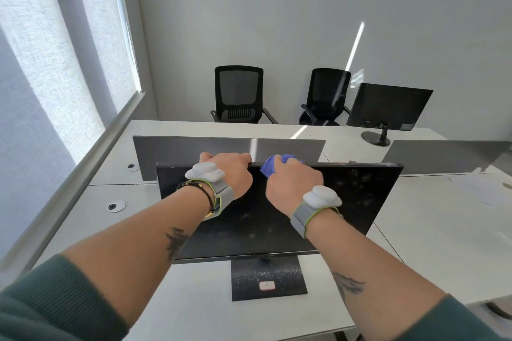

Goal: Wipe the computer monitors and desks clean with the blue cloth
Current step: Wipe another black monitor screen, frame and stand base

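One hard push is likely risking tipping the monitor (346,196), fingers of the left hand (224,174) curling over its top edge, fingers of the right hand (293,184) clamping the blue cloth (269,166).

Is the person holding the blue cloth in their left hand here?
No, the right hand holds the blue cloth at the top edge of the near monitor, while the left hand grips that edge bare.

Both forearms bare, stretched forward, roughly parallel. Left hand (227,171) palm down, fingers hooked over top edge of monitor (346,196). Right hand (293,181) just right of it, knuckles up, fist bunched round cloth (269,167). Strapped sensor (321,198) on each wrist.
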The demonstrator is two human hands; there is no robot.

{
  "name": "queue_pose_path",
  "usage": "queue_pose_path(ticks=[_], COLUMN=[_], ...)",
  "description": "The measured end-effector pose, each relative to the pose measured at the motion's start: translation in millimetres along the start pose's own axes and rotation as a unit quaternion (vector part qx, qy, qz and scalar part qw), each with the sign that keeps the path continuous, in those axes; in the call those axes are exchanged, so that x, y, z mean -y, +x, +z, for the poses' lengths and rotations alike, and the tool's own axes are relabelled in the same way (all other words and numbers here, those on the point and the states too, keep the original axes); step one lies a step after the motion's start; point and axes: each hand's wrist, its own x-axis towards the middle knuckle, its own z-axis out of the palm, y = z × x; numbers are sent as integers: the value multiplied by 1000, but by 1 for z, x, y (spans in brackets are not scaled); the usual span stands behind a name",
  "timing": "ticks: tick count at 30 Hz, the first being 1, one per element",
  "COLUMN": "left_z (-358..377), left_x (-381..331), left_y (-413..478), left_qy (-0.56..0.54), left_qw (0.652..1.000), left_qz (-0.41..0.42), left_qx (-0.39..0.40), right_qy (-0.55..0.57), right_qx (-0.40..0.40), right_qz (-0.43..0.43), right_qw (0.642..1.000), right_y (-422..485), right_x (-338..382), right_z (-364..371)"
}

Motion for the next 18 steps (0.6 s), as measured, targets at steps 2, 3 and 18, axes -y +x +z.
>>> queue_pose_path(ticks=[2, 3, 18], left_z=[0, -1, -2], left_x=[3, 4, 4], left_y=[-3, -5, -4], left_qy=[4, 5, 2], left_qw=[1000, 1000, 999], left_qz=[11, 19, 52], left_qx=[-12, -19, 12], right_qy=[12, 16, 41], right_qx=[9, 14, 36], right_qz=[-9, -6, 76], right_qw=[1000, 1000, 996], right_y=[1, 1, -5], right_x=[1, -5, -7], right_z=[-5, -6, -12])
